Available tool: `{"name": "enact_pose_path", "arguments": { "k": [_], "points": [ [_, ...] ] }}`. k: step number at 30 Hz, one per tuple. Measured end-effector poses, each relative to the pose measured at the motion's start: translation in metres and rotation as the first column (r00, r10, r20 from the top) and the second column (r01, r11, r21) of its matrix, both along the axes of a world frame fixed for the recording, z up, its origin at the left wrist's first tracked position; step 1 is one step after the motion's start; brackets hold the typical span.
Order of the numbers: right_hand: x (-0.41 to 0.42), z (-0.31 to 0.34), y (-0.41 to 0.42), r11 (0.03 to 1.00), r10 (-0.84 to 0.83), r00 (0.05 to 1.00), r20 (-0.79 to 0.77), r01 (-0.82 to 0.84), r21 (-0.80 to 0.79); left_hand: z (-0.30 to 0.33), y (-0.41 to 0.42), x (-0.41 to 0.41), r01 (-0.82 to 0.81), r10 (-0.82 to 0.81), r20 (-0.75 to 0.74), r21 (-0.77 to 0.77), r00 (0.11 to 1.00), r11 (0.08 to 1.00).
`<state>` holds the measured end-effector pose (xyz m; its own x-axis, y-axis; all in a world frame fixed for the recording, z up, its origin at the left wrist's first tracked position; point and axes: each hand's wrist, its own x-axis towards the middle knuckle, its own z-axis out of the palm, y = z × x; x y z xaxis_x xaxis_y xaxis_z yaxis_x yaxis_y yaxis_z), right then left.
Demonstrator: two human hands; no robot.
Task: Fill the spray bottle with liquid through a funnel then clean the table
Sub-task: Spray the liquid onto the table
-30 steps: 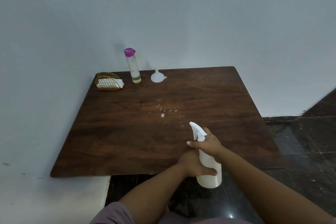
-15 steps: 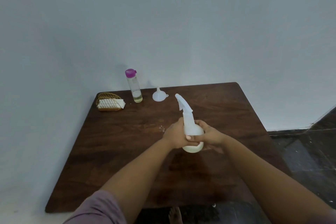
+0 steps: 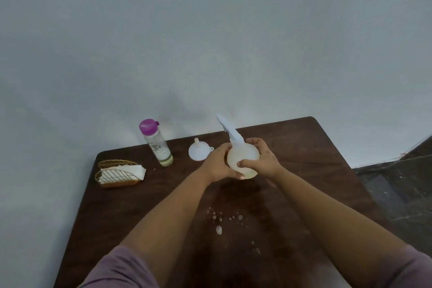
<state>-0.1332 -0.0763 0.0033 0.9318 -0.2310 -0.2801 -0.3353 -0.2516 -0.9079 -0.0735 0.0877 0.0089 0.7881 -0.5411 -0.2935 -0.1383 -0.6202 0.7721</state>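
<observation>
A white spray bottle (image 3: 243, 155) with its trigger head pointing up and left stands over the far middle of the dark wooden table (image 3: 327, 170). My left hand (image 3: 218, 166) grips its left side and my right hand (image 3: 263, 161) grips its right side. A white funnel (image 3: 198, 152) lies upside down just left of the bottle. A clear bottle with a purple cap (image 3: 157, 145), holding a little pale liquid, stands further left. Small droplets (image 3: 219, 220) dot the table nearer to me.
A gold wire holder with white napkins (image 3: 119, 174) sits at the table's far left corner. A pale wall rises behind the table. Dark tiled floor (image 3: 397, 194) shows to the right of the table.
Both hands carried the spray bottle from the table's near edge up and away to the far middle, near the funnel. The view came closer to the table.
</observation>
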Motion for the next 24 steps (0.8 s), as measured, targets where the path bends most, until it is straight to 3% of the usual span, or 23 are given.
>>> {"name": "enact_pose_path", "arguments": {
  "k": [6, 11, 15, 20, 24],
  "points": [
    [0.056, -0.027, -0.006, 0.999, -0.045, 0.999, -0.028, 0.045, -0.020, -0.013, -0.017, 0.057, -0.005, 0.005, 0.036, -0.003, 0.999, 1.000],
    [0.089, -0.051, -0.014, 0.981, -0.150, 0.987, -0.058, 0.156, 0.115, -0.037, -0.038, 0.087, 0.041, -0.051, 0.189, 0.058, 0.981, 0.997],
    [0.110, -0.064, -0.019, 0.982, -0.185, 0.982, -0.041, 0.184, -0.033, -0.060, -0.048, 0.098, -0.004, -0.003, 0.206, 0.032, 0.979, 0.999],
    [0.128, -0.070, -0.017, 0.931, -0.051, 0.996, -0.071, 0.022, -0.364, -0.080, -0.049, 0.114, -0.028, 0.028, 0.067, 0.006, 0.997, 1.000],
    [0.126, -0.071, -0.011, 0.931, -0.076, 0.994, -0.079, 0.042, -0.362, -0.084, -0.047, 0.120, -0.016, 0.015, -0.029, -0.023, 0.999, 1.000]
  ]
}}
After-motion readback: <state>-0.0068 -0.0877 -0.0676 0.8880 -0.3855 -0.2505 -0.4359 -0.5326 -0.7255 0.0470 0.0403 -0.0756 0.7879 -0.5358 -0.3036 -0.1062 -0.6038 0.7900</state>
